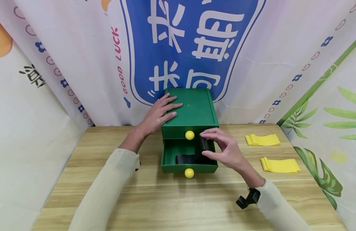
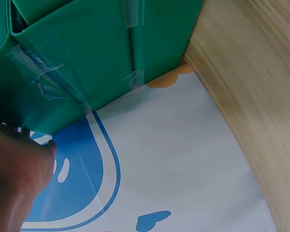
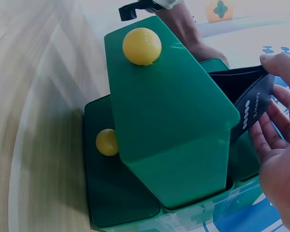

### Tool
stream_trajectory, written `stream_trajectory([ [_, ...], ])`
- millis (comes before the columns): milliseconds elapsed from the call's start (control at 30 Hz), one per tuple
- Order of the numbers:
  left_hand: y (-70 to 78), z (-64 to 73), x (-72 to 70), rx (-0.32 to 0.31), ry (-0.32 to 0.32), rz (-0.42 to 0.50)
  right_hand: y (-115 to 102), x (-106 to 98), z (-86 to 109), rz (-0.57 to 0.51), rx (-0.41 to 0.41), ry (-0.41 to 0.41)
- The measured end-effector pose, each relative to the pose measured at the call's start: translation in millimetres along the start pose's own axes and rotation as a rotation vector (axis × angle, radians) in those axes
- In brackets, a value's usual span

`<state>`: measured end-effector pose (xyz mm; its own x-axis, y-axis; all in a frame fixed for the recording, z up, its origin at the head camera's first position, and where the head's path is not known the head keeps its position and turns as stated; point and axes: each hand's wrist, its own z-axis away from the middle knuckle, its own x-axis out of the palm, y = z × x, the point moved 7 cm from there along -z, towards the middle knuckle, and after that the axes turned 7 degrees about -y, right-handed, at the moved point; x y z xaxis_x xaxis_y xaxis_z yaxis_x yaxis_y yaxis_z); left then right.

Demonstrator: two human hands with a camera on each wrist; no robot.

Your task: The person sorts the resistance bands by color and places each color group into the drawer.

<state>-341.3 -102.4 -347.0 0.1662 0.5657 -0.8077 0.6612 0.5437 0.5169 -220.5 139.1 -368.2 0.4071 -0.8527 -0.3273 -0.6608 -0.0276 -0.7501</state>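
Note:
A small green two-drawer cabinet [image 1: 192, 109] stands at the back of the table. My left hand [image 1: 157, 115] rests on its top near the left edge, fingers spread. The lower drawer [image 1: 166, 168] is pulled out, while the upper drawer [image 1: 173, 132] is closed; each has a yellow ball knob. With thumb and fingers, my right hand [image 1: 225, 149] pinches one end of a black resistance band [image 3: 253, 104] at the drawer's right side. White lettering shows on the band. Its other part lies inside the drawer. In the left wrist view, the cabinet's side [image 2: 87, 53] carries clear tape.
Two folded yellow resistance bands [image 1: 263, 140] lie one in front of the other on the wooden table [image 1: 166, 205], to the right. Right behind the cabinet hangs a printed curtain [image 1: 247, 73]. A patterned cloth [image 1: 334, 128] borders the table's right side.

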Motion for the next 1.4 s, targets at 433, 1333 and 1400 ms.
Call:
stream_trajectory([
  [433,1.8,0.6,-0.7,0.008,0.003,0.002,6,19,-5.9,0.108,0.051,-0.05],
  [1333,2.0,0.8,-0.6,0.01,0.007,-0.005,-9,27,10.9,0.237,0.01,-0.096],
  [1400,1.2,0.5,-0.1,0.008,0.007,-0.004,-11,28,13.4,0.234,0.009,-0.108],
])
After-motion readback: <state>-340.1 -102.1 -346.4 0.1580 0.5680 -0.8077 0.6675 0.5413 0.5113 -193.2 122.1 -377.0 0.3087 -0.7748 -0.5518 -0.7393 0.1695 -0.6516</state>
